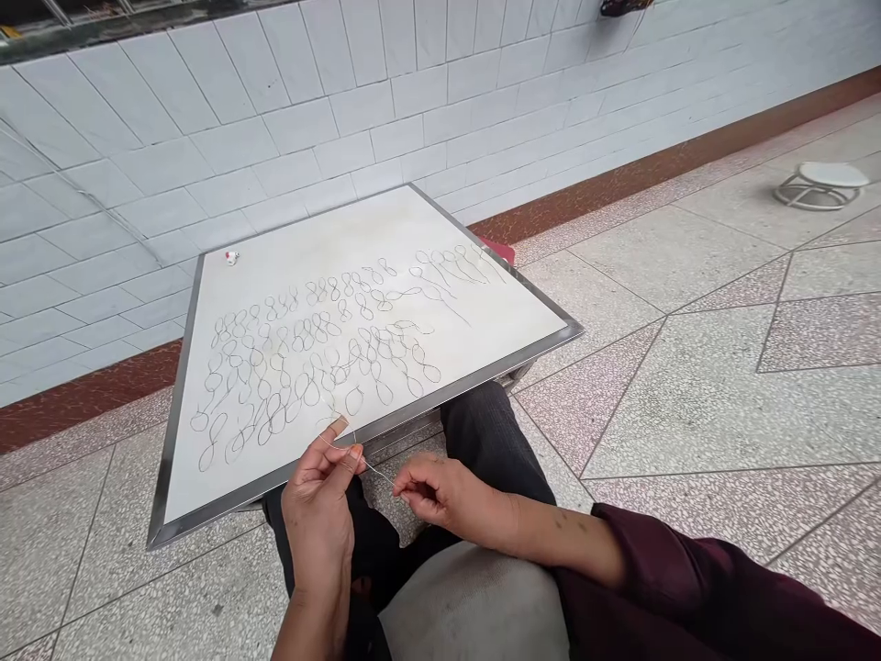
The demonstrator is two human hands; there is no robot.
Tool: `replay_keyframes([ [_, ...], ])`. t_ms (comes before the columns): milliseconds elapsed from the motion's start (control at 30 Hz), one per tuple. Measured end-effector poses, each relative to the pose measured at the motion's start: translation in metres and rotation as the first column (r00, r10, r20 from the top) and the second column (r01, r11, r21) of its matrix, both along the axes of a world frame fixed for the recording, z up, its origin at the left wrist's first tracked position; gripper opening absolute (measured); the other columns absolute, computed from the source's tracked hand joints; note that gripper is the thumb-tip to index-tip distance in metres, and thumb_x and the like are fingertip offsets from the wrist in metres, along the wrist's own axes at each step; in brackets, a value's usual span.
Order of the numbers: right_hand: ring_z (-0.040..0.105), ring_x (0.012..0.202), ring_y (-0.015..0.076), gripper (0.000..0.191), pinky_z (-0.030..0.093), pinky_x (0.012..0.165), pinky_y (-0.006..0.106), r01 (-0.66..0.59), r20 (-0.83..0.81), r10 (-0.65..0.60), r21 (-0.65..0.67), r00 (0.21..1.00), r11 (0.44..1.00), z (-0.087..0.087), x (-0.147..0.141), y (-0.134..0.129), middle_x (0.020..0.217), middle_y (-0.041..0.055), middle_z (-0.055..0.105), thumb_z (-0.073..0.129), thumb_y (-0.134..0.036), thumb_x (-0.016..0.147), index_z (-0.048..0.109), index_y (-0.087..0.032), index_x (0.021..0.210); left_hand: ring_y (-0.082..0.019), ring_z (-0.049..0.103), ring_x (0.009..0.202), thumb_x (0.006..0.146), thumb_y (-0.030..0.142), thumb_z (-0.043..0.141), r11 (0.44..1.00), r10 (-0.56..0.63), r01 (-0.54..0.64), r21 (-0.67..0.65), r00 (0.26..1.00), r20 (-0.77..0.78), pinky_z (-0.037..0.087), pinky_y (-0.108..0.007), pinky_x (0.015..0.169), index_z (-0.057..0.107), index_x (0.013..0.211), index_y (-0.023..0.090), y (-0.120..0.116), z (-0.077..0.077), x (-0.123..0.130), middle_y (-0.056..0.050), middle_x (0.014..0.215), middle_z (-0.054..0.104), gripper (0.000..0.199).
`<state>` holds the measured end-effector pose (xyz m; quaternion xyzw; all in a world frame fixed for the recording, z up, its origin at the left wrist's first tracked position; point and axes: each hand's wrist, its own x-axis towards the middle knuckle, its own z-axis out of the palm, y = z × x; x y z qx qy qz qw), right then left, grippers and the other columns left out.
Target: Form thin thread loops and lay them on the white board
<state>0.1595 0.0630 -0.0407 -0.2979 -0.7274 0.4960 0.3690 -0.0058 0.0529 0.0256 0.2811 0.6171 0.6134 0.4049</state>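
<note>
My left hand [320, 500] is at the near edge of a white table, its thumb and fingers pinching a thin light wire [380, 474]. Part of the wire curves around the left fingertips. To the right, over my lap, my right hand [447, 496] is closed on the other end, with the short length between the hands drawn straight. On the table lie several rows of thin wire loops [354, 400], many twisted into figure-eight shapes. Toward the right, some wire pieces [451, 312] have a loop and a long loose tail.
The white table top [502, 317] has a grey metal rim and stands near a white tiled wall [330, 119]. A small red-and-white object [232, 258] sits at its far left corner. On the speckled floor [695, 404], a low white stool [822, 184] stands far right.
</note>
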Motion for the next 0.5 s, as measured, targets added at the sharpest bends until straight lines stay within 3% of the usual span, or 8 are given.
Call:
replay_keyframes([
  [500, 0.053, 0.069, 0.0111, 0.015, 0.045, 0.064, 0.021, -0.024, 0.148, -0.01, 0.222, 0.989, 0.975, -0.009, -0.002, -0.004, 0.083, -0.0015, 0.057, 0.052, -0.006, 0.086, 0.052, -0.019, 0.093, -0.011, 0.055, 0.066, 0.064, 0.024, 0.085, 1.0, -0.013, 0.013, 0.018, 1.0, 0.005, 0.046, -0.031, 0.093, 0.078, 0.094, 0.019, -0.001, -0.003, 0.0, 0.003, 0.075, 0.066, 0.032],
])
